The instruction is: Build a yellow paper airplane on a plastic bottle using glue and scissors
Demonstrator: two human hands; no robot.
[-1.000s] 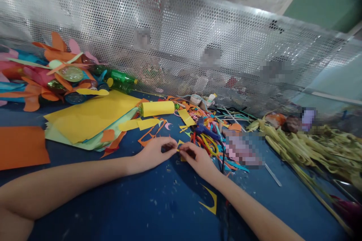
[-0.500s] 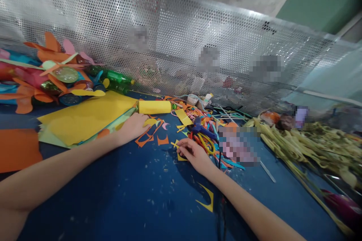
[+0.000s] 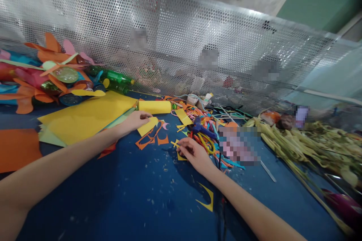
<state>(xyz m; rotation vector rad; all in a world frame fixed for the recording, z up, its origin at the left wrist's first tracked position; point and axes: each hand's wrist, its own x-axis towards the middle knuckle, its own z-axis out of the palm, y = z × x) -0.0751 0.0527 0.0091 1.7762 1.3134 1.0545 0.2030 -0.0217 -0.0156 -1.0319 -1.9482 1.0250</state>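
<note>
My left hand reaches out over the blue table and pinches a yellow paper piece, lifting its edge beside orange paper scraps. My right hand rests on the table nearer me, fingers curled round a thin yellow paper strip. A yellow paper roll lies just beyond my left hand.
Yellow and orange sheets lie at the left. Paper flowers and green bottles sit at the back left. A heap of coloured strips with scissors is right of my hands, dried leaves further right, a perforated metal screen behind.
My left hand left the right hand, reached to the yellow paper pieces and has now picked one up. My right hand kept the thin strip and barely moved.
</note>
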